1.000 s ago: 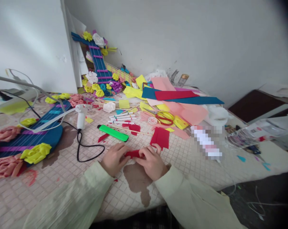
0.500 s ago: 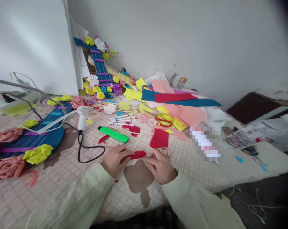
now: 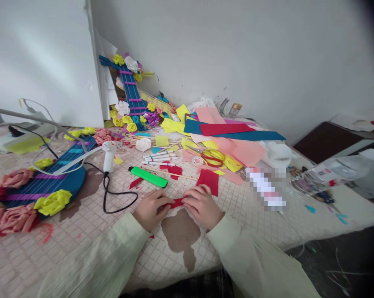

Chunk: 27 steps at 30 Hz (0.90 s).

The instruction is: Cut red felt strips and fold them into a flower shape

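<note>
A narrow folded strip of red paper point(image 3: 176, 203) spans the gap between my two hands, just above a brown stain on the table. My left hand point(image 3: 152, 208) pinches its left end between thumb and fingers. At the other end, the fingers of my right hand point(image 3: 203, 205) close over the strip and cover that part of it. Behind my right hand lies a flat piece of red crepe paper point(image 3: 209, 182). A bright green utility knife point(image 3: 149, 177) rests beyond my left hand.
A white glue gun point(image 3: 109, 157) stands left with its black cord looping forward. The flower-trimmed blue paper guitar point(image 3: 72, 176) lies at far left. Several markers point(image 3: 161, 157), red-handled scissors point(image 3: 214, 157) and crepe sheets point(image 3: 261, 134) lie behind. A clear plastic bottle point(image 3: 332, 171) lies right.
My right hand has moved left and slightly up onto the strip, covering its pointed right end. My left hand keeps its pinch. The view has shifted slightly.
</note>
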Motion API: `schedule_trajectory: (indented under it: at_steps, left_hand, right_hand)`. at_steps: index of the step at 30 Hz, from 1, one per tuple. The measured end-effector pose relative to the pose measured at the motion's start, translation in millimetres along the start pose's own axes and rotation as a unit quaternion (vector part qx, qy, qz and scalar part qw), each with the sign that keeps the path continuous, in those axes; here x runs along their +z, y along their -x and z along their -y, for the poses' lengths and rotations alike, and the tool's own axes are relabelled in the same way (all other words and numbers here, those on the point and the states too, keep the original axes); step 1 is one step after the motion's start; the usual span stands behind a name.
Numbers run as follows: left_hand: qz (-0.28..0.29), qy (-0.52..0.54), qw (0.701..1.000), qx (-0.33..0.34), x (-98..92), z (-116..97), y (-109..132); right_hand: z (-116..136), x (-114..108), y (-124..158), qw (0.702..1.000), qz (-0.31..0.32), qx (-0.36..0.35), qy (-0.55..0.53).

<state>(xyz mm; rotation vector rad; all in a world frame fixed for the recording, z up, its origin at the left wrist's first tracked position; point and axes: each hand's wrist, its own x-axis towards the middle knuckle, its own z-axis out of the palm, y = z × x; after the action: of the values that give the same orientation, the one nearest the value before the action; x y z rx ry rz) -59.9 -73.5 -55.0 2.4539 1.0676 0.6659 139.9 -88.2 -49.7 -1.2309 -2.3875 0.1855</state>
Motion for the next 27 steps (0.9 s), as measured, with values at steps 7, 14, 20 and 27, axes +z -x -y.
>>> schedule_trajectory:
  at_steps: [7, 14, 20, 27]
  left_hand:
    - [-0.031, 0.019, 0.999, -0.013, -1.9, -3.5, -1.2]
    - [-0.051, 0.024, 0.997, -0.056, 2.7, -2.1, -3.7]
    - [-0.06, 0.018, 0.996, -0.056, 4.4, -0.3, -3.7]
    - [-0.063, 0.036, 0.996, -0.043, 4.4, 1.7, -1.8]
  right_hand:
    - [3.7, -2.4, -5.2, 0.999, 0.004, 0.047, -0.024]
    - [3.4, -0.9, -9.5, 0.996, 0.001, 0.083, -0.03]
    - [4.5, 2.1, -10.7, 0.992, 0.022, 0.125, -0.028]
    - [4.8, 2.9, -10.0, 0.986, 0.012, 0.15, -0.069]
